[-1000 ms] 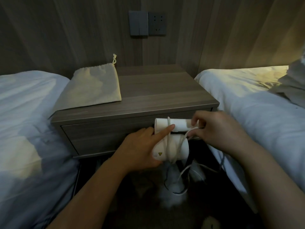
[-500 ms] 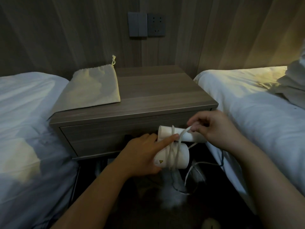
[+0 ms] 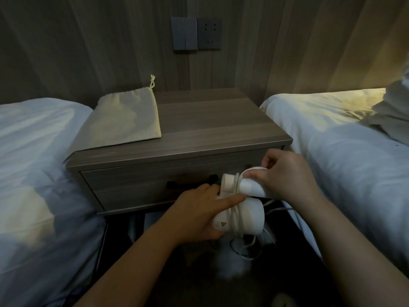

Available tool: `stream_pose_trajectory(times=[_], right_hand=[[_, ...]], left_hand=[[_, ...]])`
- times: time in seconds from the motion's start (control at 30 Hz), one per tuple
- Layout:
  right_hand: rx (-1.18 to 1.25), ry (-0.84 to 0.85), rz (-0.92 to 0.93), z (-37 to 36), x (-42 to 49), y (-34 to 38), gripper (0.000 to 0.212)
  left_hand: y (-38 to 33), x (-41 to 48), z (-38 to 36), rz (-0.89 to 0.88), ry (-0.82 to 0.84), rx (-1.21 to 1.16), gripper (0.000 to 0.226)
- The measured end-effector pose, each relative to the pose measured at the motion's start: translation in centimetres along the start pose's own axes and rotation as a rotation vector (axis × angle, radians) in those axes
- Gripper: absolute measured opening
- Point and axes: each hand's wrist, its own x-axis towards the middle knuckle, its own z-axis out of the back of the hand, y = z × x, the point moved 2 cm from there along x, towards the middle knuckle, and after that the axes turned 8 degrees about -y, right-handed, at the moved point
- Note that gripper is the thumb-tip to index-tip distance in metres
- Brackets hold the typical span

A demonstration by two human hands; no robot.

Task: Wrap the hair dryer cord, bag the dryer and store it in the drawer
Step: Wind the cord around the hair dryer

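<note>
- Two hands are holding the folded hair dryer [image 3: 250, 214] before the closed drawer [image 3: 132, 187], its long axis lying roughly left-right, tube mouth facing left.
- Left hand [image 3: 197, 216] is gripping the body, forefinger pressing the cord [image 3: 234, 218] turns.
- Right hand [image 3: 287, 176] is pinching a cord loop.
- Drawstring bag [image 3: 124, 122] is lying on the nightstand [image 3: 210, 125].

The hair dryer [image 3: 250, 212] is smooth white plastic with a faint sheen, and its cord [image 3: 234, 220] is smooth and white. The bag [image 3: 124, 120] is matt cream cloth. The counter [image 3: 210, 129] and drawer [image 3: 132, 187] show matt grey wood grain. The bed sheets [image 3: 33, 151] are creased white cloth.
</note>
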Motion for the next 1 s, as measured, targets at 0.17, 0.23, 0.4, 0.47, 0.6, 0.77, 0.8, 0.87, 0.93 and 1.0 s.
stream_pose_trajectory(times=[0.17,0.23,0.4,0.47,0.6,0.77,0.8,0.87,0.93,1.0], right_hand=[[-0.031,0.102,-0.026,0.4,0.4,-0.6,0.031],[0.081,0.215,0.021,0.5,0.9,-1.4,0.011],[0.291,0.167,-0.083,0.4,1.9,-4.0,0.024],[0.345,0.163,-0.194,0.3,2.3,-5.0,0.020],[0.653,0.311,-0.447,-0.5,2.2,-6.7,0.024],[0.929,0.430,-0.618,-3.0,1.3,-6.8,0.028],[0.972,0.459,-0.588,-3.4,1.2,-6.4,0.028],[1.041,0.524,-0.591,-4.1,0.7,-5.6,0.027],[1.025,0.560,-0.579,-4.3,0.2,-4.9,0.031],[0.970,0.570,-0.521,-4.3,-0.1,-4.3,0.032]], left_hand=[[0.4,0.2,-0.1,-0.004,-0.004,0.055,0.081],[0.5,0.0,-0.1,-0.011,-0.010,0.065,0.081],[0.0,0.1,0.2,0.031,0.067,-0.072,0.076],[0.0,-0.1,0.4,0.105,0.104,-0.206,0.081],[0.6,-0.4,1.2,0.294,0.114,-0.593,0.088],[0.9,-0.1,1.8,0.445,0.049,-0.929,0.092],[0.9,-0.1,1.9,0.469,0.017,-0.972,0.092],[1.1,0.0,1.9,0.507,-0.044,-1.053,0.093],[1.2,0.2,1.8,0.539,-0.111,-1.130,0.091],[1.3,0.4,1.9,0.582,-0.179,-1.169,0.086]])
